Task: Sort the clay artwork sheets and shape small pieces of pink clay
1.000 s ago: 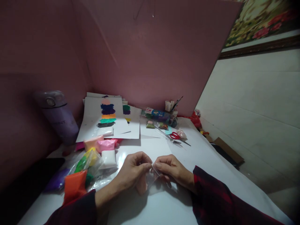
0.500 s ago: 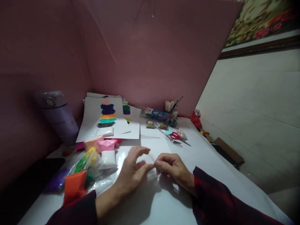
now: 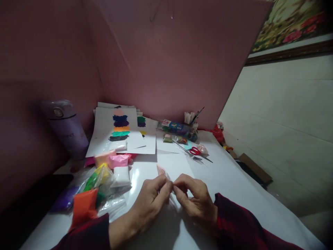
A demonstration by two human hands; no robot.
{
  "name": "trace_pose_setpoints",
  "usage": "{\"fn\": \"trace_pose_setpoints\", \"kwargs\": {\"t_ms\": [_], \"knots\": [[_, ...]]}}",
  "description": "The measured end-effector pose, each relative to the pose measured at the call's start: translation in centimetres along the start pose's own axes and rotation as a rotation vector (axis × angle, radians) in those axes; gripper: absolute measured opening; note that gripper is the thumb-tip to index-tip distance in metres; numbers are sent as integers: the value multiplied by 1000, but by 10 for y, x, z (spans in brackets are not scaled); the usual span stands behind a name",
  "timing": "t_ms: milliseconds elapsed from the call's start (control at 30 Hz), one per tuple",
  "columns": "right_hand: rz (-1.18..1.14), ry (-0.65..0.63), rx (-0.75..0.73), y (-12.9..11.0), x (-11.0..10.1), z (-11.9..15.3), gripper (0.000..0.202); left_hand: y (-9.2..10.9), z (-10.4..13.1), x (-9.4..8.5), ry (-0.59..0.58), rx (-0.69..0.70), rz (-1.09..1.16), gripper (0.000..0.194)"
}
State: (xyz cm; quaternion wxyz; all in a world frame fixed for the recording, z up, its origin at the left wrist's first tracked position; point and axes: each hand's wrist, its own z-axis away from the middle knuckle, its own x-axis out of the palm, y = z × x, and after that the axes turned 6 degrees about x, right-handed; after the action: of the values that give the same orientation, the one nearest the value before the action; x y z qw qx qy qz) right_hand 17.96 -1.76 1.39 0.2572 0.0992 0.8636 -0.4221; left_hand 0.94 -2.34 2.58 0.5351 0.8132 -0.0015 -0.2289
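My left hand (image 3: 151,199) and my right hand (image 3: 196,198) meet over the white table, thumbs and forefingers pinched together at the fingertips. Between them is a small, thin clear bag (image 3: 161,170) with a pale pinkish look; its upper corner sticks out beyond my left fingers. My fingers cover most of the bag, so I cannot tell what is in it. Left of my left hand lie a white clay packet (image 3: 121,176), a pink packet (image 3: 119,160) and an orange packet (image 3: 84,205).
A purple bottle (image 3: 68,133) stands at the left. Painted paper sheets (image 3: 104,128) lie at the back. Red-handled scissors (image 3: 195,150), a fork (image 3: 191,154) and small filled bags (image 3: 181,140) lie at the back right. A dark object (image 3: 39,205) occupies the left edge.
My left fingers have closed onto the bag, having been spread apart before. The bag's pale corner now shows above them. My right hand keeps its pinch and has shifted slightly.
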Motion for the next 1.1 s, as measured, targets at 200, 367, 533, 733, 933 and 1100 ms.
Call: {"fn": "trace_pose_setpoints", "kwargs": {"t_ms": [200, 367, 533, 733, 933, 1100], "knots": [[184, -3, -1, -2, 7, 2, 12, -6, 1, 3, -11, 55, -181, 28], [346, 77, -39, -2, 10, 2, 16, -9, 2, 7, 20, 53, -288, 28], [319, 163, 65, 5, 9, -1, 14, -11, 3, 6, 56, 12, -278, 27], [270, 153, -116, 6, 6, 1, 15, -16, 3, 6, 114, 39, -299, 26], [351, 33, -274, 5, 0, -1, 42, -13, 3, 5, 75, 112, -305, 24], [140, -42, -295, 5, 2, -5, 57, -9, 5, 2, -22, 175, -256, 20]]}}
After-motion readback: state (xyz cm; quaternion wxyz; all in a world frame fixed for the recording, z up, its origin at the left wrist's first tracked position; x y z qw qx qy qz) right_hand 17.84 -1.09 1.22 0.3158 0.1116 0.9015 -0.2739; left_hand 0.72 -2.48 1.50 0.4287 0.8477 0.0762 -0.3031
